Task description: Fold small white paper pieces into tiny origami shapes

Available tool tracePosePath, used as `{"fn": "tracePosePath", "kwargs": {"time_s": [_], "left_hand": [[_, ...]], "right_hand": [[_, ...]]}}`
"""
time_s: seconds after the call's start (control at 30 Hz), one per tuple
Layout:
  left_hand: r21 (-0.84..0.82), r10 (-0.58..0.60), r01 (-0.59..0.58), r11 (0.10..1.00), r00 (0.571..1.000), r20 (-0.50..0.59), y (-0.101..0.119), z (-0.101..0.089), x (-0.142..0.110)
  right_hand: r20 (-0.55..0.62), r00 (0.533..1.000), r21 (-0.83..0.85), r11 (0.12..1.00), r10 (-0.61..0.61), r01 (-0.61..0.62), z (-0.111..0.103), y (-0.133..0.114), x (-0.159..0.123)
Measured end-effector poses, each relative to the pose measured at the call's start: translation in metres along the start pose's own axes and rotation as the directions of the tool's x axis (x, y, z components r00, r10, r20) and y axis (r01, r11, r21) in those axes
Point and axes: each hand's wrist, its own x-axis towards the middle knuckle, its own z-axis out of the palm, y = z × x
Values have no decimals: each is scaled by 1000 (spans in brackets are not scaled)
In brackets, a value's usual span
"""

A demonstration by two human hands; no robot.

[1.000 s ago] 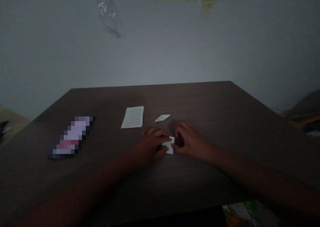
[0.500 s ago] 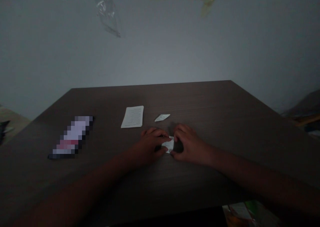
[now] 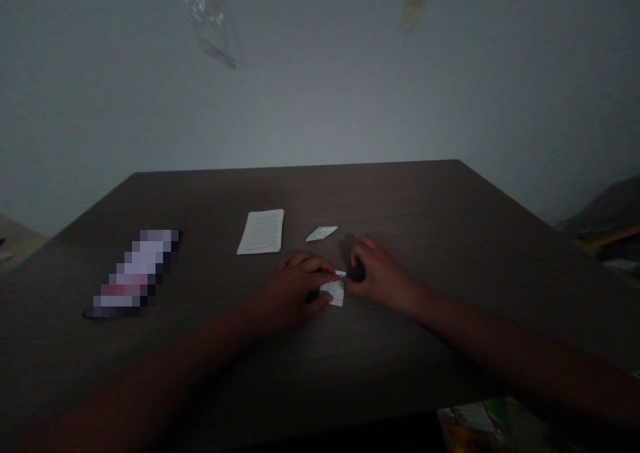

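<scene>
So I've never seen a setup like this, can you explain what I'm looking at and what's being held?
There's no machine: these are a person's bare hands, seen from a camera worn on their head, looking forward and down. The left hand holds a small white piece of printed paper against a dark brown wood-grain table. The right hand has its fingertips at the paper's right edge; whether they grip it is unclear. Beyond lie a white rectangular printed paper stack and a small white diamond-shaped paper piece. Far left is a dark-edged flat rectangular object, its face pixelated.
</scene>
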Motion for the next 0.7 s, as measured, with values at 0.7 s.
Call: {"fn": "tracePosePath", "kwargs": {"time_s": [0.7], "left_hand": [[74, 14, -13, 997, 1000, -19, -5, -4, -10]], "right_hand": [[26, 981, 95, 978, -191, 187, -6, 4, -4]]}}
